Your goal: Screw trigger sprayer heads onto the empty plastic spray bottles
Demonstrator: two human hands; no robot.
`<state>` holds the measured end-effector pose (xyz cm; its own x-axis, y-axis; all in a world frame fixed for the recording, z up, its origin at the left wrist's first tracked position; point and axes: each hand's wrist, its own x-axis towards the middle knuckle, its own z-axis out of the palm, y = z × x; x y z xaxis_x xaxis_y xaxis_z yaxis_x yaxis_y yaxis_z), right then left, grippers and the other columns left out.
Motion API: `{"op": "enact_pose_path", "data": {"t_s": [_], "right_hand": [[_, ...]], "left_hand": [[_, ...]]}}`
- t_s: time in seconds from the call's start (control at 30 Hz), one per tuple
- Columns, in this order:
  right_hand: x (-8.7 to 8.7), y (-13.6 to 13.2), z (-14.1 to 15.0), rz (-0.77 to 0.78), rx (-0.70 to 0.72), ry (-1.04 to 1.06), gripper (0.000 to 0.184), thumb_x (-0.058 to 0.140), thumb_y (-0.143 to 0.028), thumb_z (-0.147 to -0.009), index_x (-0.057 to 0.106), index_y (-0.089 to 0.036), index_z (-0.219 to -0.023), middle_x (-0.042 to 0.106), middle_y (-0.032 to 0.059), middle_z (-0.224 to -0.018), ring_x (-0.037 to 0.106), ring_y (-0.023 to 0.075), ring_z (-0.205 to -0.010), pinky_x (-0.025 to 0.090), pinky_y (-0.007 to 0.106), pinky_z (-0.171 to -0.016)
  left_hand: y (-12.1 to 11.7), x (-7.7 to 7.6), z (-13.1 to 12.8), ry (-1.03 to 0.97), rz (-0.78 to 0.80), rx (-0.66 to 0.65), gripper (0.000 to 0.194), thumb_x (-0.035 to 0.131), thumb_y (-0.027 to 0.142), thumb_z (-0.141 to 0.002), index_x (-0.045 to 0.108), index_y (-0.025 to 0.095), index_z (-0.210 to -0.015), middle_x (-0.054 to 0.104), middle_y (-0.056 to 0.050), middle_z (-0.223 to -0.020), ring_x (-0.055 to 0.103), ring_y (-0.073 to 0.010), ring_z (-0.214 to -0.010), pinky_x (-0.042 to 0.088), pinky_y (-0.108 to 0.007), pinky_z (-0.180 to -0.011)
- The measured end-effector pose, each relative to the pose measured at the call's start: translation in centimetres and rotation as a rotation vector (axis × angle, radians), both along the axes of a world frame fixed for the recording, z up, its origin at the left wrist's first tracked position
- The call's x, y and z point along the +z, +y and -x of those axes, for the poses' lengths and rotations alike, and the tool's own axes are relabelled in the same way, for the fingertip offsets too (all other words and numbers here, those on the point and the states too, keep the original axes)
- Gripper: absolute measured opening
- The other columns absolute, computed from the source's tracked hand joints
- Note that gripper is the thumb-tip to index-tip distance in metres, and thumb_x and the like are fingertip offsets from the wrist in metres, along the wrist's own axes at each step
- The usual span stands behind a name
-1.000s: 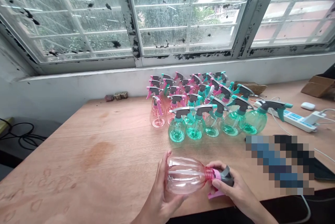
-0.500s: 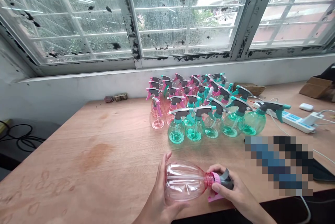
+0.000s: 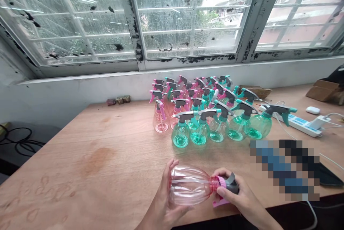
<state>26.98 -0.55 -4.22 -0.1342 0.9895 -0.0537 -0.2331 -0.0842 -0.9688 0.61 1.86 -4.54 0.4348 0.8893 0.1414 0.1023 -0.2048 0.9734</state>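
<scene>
Bottom centre of the frame: a pink translucent spray bottle (image 3: 189, 186) lies on its side, held in both hands, with its sprayer head pointing right. Its left hand (image 3: 165, 196) cradles the ribbed body; its right hand (image 3: 240, 201) wraps the neck, with fingers (image 3: 224, 195) pressed around the pink collar (image 3: 220, 181) and just below the grey sprayer head (image 3: 232, 184). The hands stay apart, one at each end. Whether the bottle touches the plywood tabletop (image 3: 80, 190) cannot be told.

Just beyond, teal-tinted spray bottles (image 3: 181, 136) stand upright in a front row, with pink ones (image 3: 161, 120) and more teal ones massed behind. To the right are a pixelated, unidentifiable object (image 3: 285, 169), a white power strip (image 3: 295, 123) and a white mouse (image 3: 313, 110). Small blocks (image 3: 119, 100) sit upper left on the table, below a stained, grid-barred window (image 3: 188, 15).
</scene>
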Motion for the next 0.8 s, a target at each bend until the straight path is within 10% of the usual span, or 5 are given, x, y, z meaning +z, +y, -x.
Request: {"op": "enact_pose_path", "data": {"t_s": [0.8], "right_hand": [[-0.65, 0.15, -0.04, 0.002, -0.019, 0.005, 0.038, 0.084, -0.044, -0.079, 0.067, -0.017, -0.100, 0.074, 0.0007, -0.067, 0.071, 0.0184, -0.058, 0.060, 0.030, -0.059]], "left_hand": [[-0.08, -0.59, 0.13, -0.019, 0.005, -0.027, 0.112, 0.077, 0.053, -0.081, 0.001, 0.034, -0.161, 0.015, -0.012, -0.170, 0.027, -0.0410, -0.153, 0.016, -0.058, -0.127]]}}
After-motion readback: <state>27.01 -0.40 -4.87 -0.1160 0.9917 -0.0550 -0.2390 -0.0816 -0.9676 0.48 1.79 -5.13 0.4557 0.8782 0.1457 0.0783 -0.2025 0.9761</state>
